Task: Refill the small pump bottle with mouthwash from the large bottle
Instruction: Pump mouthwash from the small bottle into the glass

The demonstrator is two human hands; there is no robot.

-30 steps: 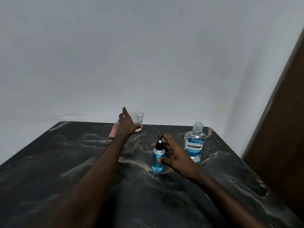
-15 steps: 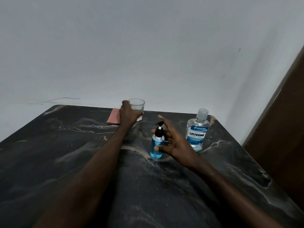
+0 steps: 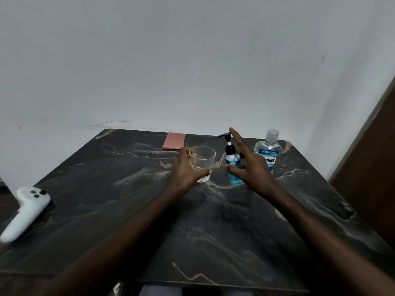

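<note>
A small pump bottle (image 3: 232, 165) with blue liquid and a black pump head stands upright mid-table. My right hand (image 3: 251, 166) hovers just right of it, fingers spread around it, thumb in front, not clearly touching. The large clear Listerine bottle (image 3: 268, 153) with a clear cap stands behind and to the right, partly hidden by that hand. My left hand (image 3: 186, 168) grips a clear drinking glass (image 3: 203, 160) from its left side, just left of the pump bottle.
The dark marble table (image 3: 213, 231) reaches to a white wall. A pink folded cloth (image 3: 174, 141) lies at the back edge. A white handheld controller (image 3: 25, 210) rests at the left edge. A brown door panel (image 3: 376, 157) stands to the right.
My left hand closed on the glass at the back of the table and drew it forward, next to the pump bottle. My right hand stayed spread beside the pump bottle. The camera tilted down.
</note>
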